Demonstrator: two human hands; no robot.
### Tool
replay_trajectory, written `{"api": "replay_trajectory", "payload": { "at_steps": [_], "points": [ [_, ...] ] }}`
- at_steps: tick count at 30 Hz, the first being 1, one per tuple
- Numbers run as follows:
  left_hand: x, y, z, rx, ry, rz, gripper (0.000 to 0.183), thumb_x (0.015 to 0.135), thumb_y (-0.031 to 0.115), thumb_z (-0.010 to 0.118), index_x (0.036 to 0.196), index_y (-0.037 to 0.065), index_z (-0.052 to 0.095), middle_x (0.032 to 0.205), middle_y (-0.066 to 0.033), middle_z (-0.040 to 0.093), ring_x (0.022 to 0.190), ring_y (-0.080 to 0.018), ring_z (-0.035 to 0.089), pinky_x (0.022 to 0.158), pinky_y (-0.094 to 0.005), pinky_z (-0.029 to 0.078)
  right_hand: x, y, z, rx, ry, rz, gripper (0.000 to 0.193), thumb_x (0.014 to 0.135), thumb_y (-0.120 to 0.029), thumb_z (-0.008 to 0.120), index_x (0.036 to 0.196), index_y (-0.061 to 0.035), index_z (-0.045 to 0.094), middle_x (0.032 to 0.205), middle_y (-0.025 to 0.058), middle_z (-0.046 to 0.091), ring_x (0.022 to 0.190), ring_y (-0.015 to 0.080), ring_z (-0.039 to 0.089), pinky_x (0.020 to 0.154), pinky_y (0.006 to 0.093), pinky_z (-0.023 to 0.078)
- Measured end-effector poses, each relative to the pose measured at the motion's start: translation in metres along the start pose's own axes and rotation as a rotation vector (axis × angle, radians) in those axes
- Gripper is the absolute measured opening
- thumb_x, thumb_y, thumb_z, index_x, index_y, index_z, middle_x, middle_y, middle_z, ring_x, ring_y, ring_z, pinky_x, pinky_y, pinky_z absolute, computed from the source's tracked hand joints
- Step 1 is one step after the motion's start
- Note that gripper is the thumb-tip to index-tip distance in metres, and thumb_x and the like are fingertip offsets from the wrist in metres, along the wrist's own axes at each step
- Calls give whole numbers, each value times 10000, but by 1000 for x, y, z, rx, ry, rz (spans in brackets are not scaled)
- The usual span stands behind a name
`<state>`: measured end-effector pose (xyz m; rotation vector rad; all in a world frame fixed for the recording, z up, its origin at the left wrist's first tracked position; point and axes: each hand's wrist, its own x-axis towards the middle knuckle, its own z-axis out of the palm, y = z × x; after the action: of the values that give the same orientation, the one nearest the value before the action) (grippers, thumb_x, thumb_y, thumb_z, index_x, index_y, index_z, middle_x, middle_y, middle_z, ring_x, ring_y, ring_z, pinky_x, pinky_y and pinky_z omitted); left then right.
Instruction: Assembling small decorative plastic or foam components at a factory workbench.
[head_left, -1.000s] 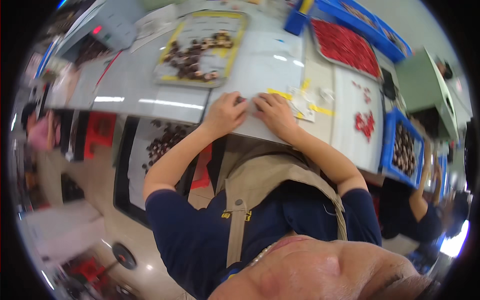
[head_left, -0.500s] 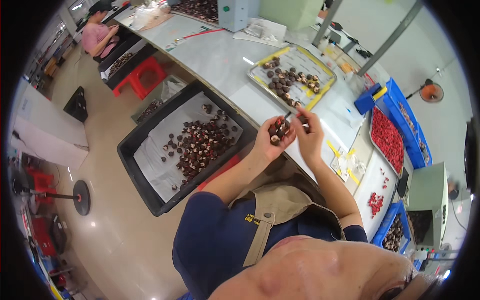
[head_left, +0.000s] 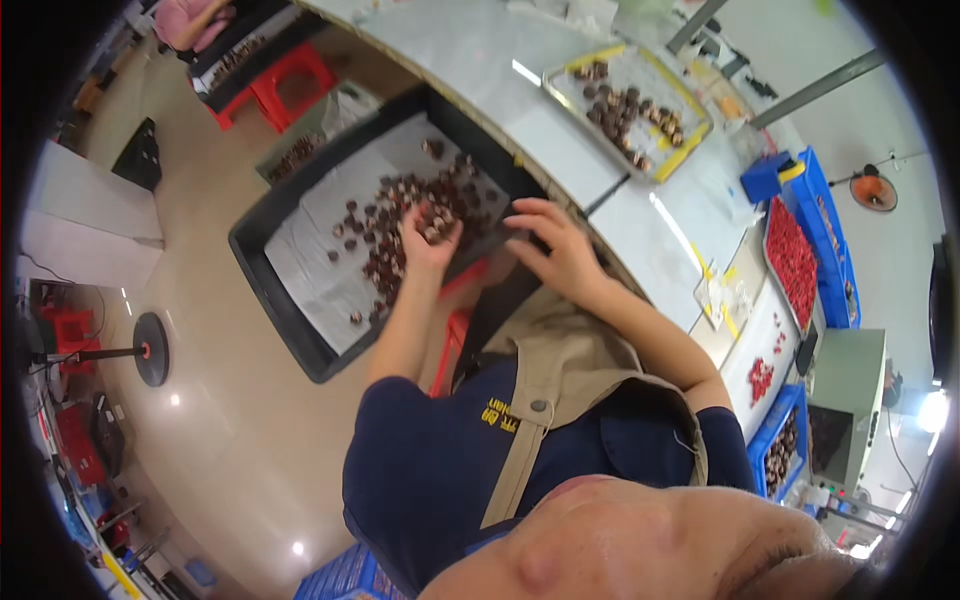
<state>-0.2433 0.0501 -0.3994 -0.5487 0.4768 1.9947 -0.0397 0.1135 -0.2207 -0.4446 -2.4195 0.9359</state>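
My left hand (head_left: 428, 245) is cupped over the black bin (head_left: 283, 300), with several small round brown-and-cream pieces (head_left: 436, 222) in its palm. Beneath it, a heap of similar dark pieces (head_left: 385, 262), some with red bits, lies on a white sheet (head_left: 300, 255) inside the bin. My right hand (head_left: 555, 250) hovers between the bin's right side and the table edge. Its fingers are spread and nothing shows in them. Beyond it, a shallow tray (head_left: 662, 172) edged with yellow tape stands on the table, holding more of the round pieces.
Red bits fill a tray (head_left: 792, 255) at the right, beside a blue bin (head_left: 828, 240); loose red bits (head_left: 760, 378) lie nearer me. Another blue bin (head_left: 765, 440) holds dark pieces. Left of the table stand a red stool (head_left: 300, 80) and a seated person (head_left: 190, 22).
My hands have parted from above the table edge. The left has moved left and down over the bin with round pieces; the right has dropped back and opened. The view has shifted.
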Motion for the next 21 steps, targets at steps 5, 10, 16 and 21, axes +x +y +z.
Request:
{"api": "replay_trajectory", "payload": {
  "at_steps": [5,10,16,21],
  "points": [
    [-6,52,-19,392,216,145,468,799,459,526,1166,169,514,1198,-29,522,1097,-279,488,899,-571,337,-60,4,-51,-9,60,340,226,819,-43,605,1044,-30,619,1177,101,537,1049,188,536,841,269,441],
    [-13,63,-34,639,229,493,372,824,246,578,1140,52,544,1055,-59,584,955,-190,567,843,-313,446,-113,5,-77,105,174,445,182,823,-44,604,1001,-25,637,1117,95,568,951,170,584,802,261,465],
    [-3,20,-41,2461,-272,1041,375,748,303,650,1119,267,606,1289,-149,452,1186,-355,401,955,-501,351,-145,10,-96,187,285,537,158,825,-15,591,975,-18,643,1049,104,598,894,172,599,768,258,474],
    [30,53,-71,2805,-230,833,403,806,436,568,1197,341,551,1400,-70,348,1300,-364,260,1019,-616,160,-147,7,-111,135,213,568,149,812,-15,606,957,-15,642,936,102,634,842,179,613,725,262,482]
  ]
}}
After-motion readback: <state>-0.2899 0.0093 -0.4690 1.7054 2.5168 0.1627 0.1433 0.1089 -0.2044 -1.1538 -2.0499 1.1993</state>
